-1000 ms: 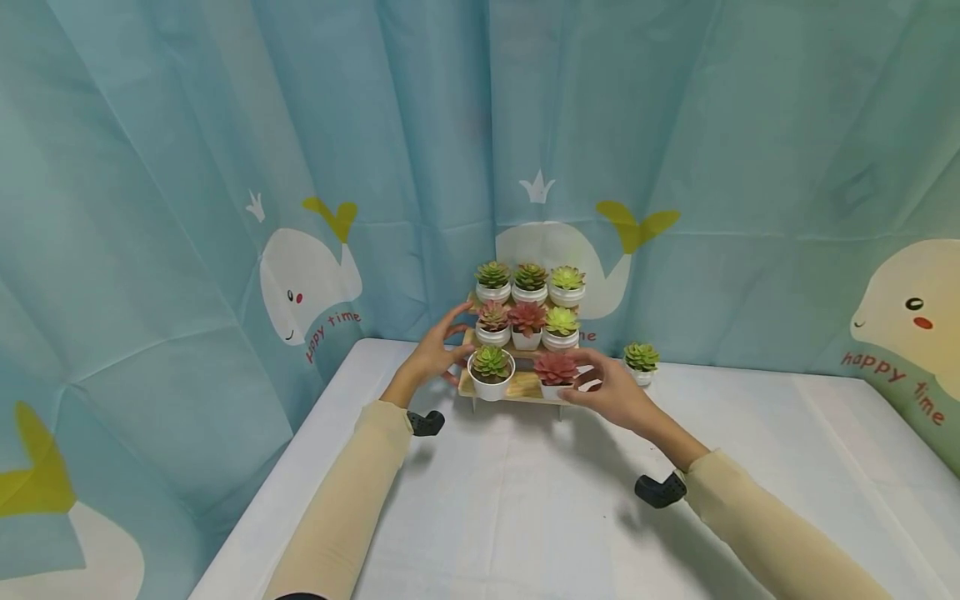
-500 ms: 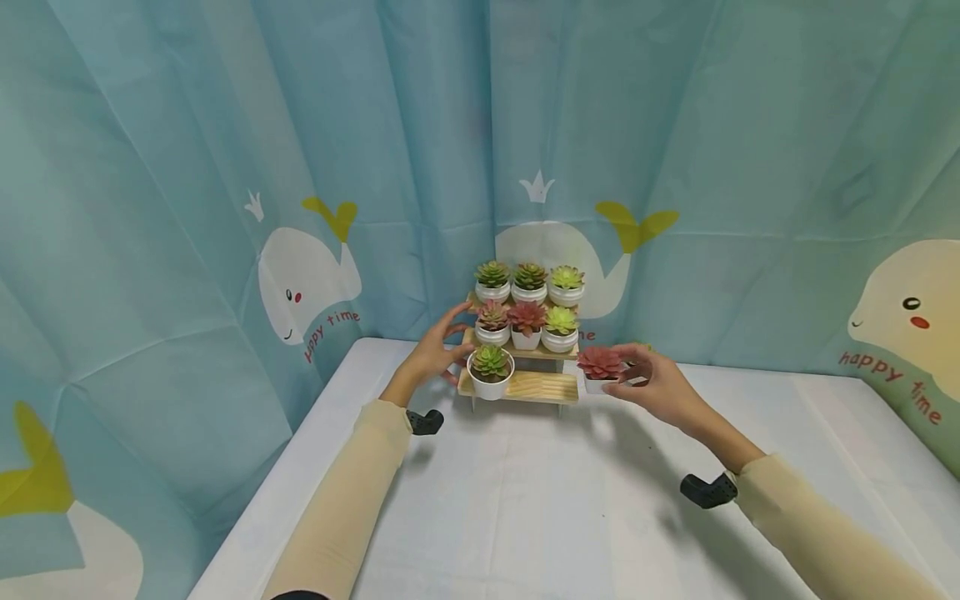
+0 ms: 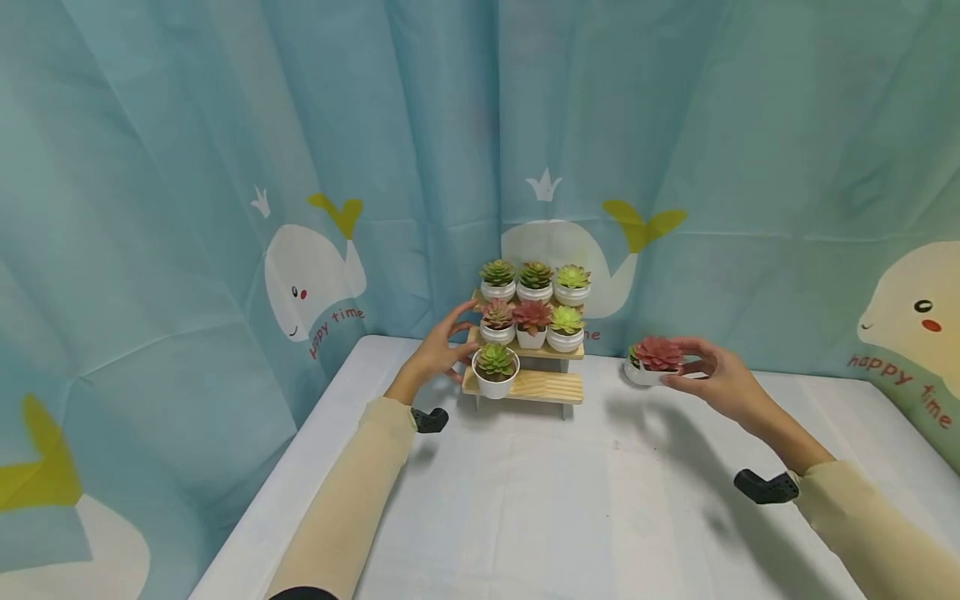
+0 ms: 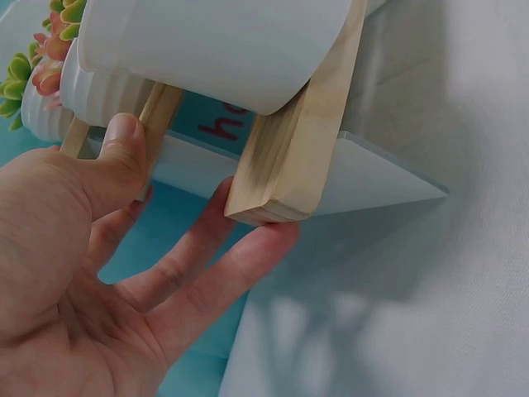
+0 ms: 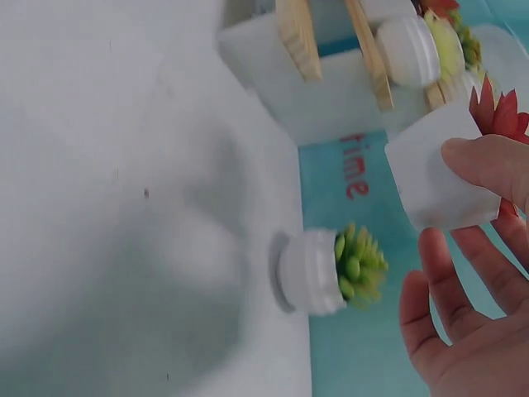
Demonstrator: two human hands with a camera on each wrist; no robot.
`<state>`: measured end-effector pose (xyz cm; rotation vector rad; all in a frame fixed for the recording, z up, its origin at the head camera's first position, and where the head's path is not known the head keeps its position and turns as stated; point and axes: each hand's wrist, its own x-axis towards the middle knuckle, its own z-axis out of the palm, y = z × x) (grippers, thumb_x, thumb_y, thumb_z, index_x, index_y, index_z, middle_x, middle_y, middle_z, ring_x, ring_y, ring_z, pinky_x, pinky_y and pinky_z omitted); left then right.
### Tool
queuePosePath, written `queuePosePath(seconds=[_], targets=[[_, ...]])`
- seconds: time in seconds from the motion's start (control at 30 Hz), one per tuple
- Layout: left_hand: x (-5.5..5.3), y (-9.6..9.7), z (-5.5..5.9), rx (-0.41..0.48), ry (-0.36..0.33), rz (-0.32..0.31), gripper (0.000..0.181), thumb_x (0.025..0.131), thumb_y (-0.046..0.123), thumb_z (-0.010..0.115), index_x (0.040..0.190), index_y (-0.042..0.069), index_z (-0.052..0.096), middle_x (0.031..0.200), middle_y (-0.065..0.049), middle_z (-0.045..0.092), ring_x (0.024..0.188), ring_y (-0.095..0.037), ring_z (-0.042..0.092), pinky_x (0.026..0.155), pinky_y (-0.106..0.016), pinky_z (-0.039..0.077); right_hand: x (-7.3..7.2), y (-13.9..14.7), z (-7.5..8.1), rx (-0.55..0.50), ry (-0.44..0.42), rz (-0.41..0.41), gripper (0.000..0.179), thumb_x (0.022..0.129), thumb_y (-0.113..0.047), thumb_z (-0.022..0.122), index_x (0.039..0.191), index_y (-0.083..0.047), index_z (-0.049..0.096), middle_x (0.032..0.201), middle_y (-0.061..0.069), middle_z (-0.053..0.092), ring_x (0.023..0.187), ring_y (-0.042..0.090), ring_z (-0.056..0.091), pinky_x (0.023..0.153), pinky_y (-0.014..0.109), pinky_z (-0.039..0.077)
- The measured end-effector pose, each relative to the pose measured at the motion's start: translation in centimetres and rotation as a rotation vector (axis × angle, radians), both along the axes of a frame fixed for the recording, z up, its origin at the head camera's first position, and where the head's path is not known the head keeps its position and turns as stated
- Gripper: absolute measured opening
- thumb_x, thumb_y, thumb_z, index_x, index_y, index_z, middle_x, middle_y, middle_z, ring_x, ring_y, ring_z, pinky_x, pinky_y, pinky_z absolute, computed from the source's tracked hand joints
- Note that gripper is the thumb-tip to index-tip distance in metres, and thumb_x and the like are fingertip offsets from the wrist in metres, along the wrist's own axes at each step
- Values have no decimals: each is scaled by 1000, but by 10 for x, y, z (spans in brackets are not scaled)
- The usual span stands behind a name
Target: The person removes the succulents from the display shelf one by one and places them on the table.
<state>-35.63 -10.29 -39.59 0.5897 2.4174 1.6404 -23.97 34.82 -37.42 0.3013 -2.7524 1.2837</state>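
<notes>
Curtain point(image 3: 420, 108), pale blue with whale prints and lettering, filled the background. Desk point(image 3: 525, 500), white-covered, stood before it. Near the desk's rear edge: three-tier wooden stand point(image 3: 546, 386). Top tier: two dark-green succulents point(image 3: 498, 275) and a lime succulent point(image 3: 572, 277); middle tier: pink succulent point(image 3: 497, 315), dark-red succulent point(image 3: 532, 315) and a second lime one; bottom tier, left end: mid-green succulent point(image 3: 495, 362). All in white pots.

Right of the stand, on the desk: spare green succulent point(image 5: 318, 271), potted, upright. In the head view the coral-red succulent point(image 3: 658, 354), in its angular white pot point(image 5: 442, 169), overlapped it and hid most of its leaves. Right wrist view showed the two apart, the angular pot above the desk. Left wrist view exposed a pale triangular side support point(image 4: 372, 174) under the bottom tier, mostly hidden from the head.

Both arms reached forward. Left hand point(image 3: 435, 354): fingers spread and partly bent, gripping the stand's left side, thumb at the middle tier, a fingertip against the bottom tier's end. Right hand point(image 3: 712, 379): pinched the angular pot, thumb on one face, fingertips opposite, opened only to the pot's width.
</notes>
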Motion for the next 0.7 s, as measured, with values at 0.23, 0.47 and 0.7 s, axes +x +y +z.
queuePosePath(seconds=[0.23,0.47,0.7], targets=[[0,0,0,2,-3,2,79,102,8,64,163,40,24,160,-20,38,85,-34,74,58,-58,61,1,20,-5,12,-21,-34,73,94,-31,79,153,-4,44,147,20,50,97,-10,58,77,22,54],[-2,1,-4,1,6,3,79,102,9,64,163,40,25,163,-19,34,107,-42,70,60,-62,60,-1,35,-12,6,-23,-73,76,94,-32,79,152,-2,42,148,21,47,95,-14,55,74,18,53],[-2,0,-2,5,-6,7,79,102,10,65,162,41,25,162,-18,35,112,-40,68,60,-61,60,-9,51,-16,-6,-64,-97,80,94,-35,78,154,0,39,147,20,48,94,-18,53,74,17,52]])
